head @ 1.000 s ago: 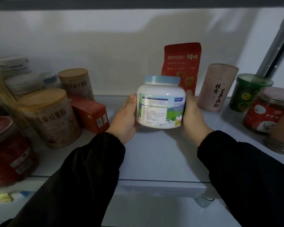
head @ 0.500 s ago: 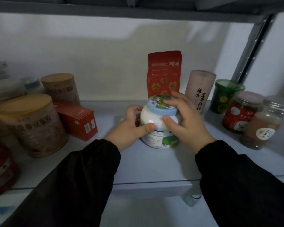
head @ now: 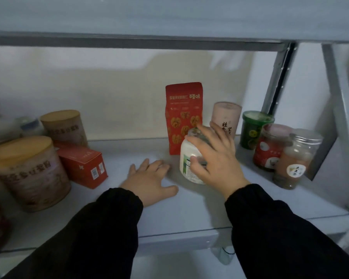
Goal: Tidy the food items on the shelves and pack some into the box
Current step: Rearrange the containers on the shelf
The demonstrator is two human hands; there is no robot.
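A white jar [head: 186,158] with a pale blue lid stands upright on the grey shelf [head: 169,214], just in front of a red walnut pouch [head: 182,115]. My right hand [head: 214,156] wraps over the jar's top and right side, hiding most of the lid and label. My left hand [head: 149,180] lies flat on the shelf to the jar's left, fingers spread, holding nothing.
At the left stand two tan canisters [head: 28,174], [head: 64,127] and a red box [head: 83,168]. To the right are a pink tube [head: 227,117], a green jar [head: 254,129], a red-labelled jar [head: 270,150] and a clear jar [head: 296,160]. An upper shelf [head: 149,40] hangs overhead.
The jar went from held up in both hands to standing on the shelf further right. My left hand let go and dropped flat onto the shelf; my right hand stays on the jar.
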